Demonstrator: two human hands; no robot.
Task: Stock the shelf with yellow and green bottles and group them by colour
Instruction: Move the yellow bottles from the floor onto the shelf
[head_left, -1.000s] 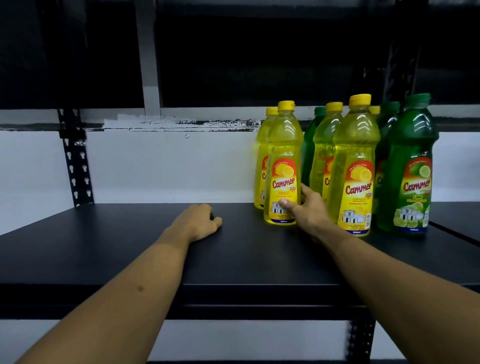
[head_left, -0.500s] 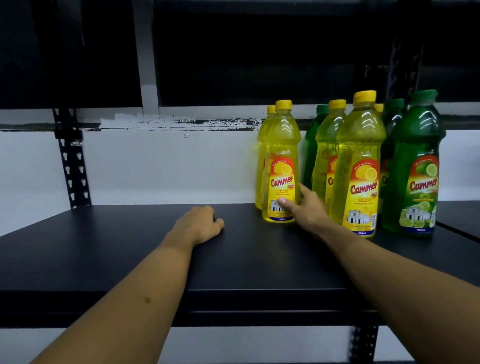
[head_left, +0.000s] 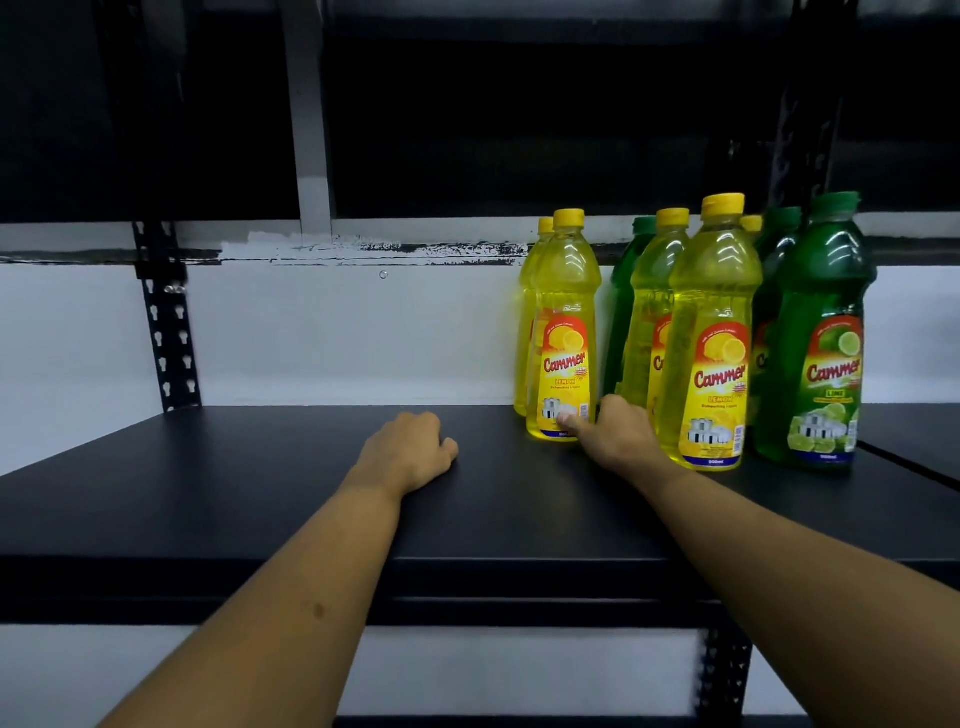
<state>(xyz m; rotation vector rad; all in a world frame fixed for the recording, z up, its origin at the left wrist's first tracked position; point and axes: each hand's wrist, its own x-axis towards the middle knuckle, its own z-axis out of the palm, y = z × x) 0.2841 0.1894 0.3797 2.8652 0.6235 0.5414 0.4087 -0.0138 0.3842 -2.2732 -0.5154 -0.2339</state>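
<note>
Yellow and green Cammer bottles stand upright at the right of a black shelf (head_left: 249, 499). My right hand (head_left: 618, 436) grips the base of the leftmost front yellow bottle (head_left: 563, 317), thumb on its label, fingers round its right side. Another yellow bottle (head_left: 523, 332) stands just behind it. To the right, a mixed cluster holds a front yellow bottle (head_left: 711, 312), a yellow one behind it (head_left: 649, 291), a front green bottle (head_left: 826, 306) and green ones further back (head_left: 621, 301). My left hand (head_left: 410, 447) rests on the shelf with loosely curled fingers, holding nothing.
A white wall (head_left: 337, 332) backs the shelf. A black perforated upright (head_left: 169, 322) stands at the back left, another (head_left: 724, 675) below the front edge. A second shelf board (head_left: 914, 436) adjoins on the right. The shelf's left half is bare.
My right hand has slid the gripped yellow bottle slightly left, widening the gap to the mixed cluster. My left hand has stayed in place on the shelf.
</note>
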